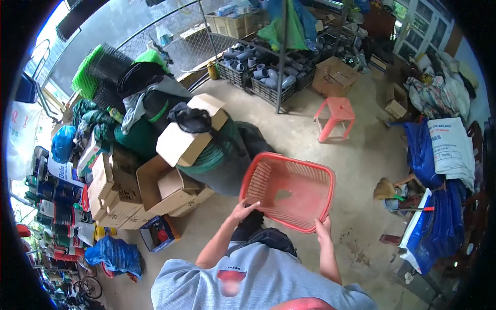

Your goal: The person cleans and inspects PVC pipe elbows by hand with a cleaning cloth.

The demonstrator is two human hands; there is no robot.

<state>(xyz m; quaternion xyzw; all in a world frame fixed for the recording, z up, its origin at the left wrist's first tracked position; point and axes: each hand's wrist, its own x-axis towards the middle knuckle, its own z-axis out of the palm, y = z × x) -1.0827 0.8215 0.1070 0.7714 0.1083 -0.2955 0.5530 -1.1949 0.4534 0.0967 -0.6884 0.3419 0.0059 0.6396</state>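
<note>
A red plastic basket [310, 199] with slatted sides is held in front of my body, tilted so that its inside faces me. Its inside bottom shows a worn, pale patch, and nothing lies in it. My left hand [245, 211] is at the near left corner, with a digit reaching over the rim and the other fingers partly hidden. At the near right corner, my right hand [323, 228] grips the rim; most of its fingers are behind the basket wall.
A red stool [336, 118] stands ahead to the right. Black crates [271, 93] of grey pipe fittings are beyond. Left are cardboard boxes [124, 194] and a large dark roll [227, 165] topped by an open carton. Blue and white sacks [448, 150] line the right side.
</note>
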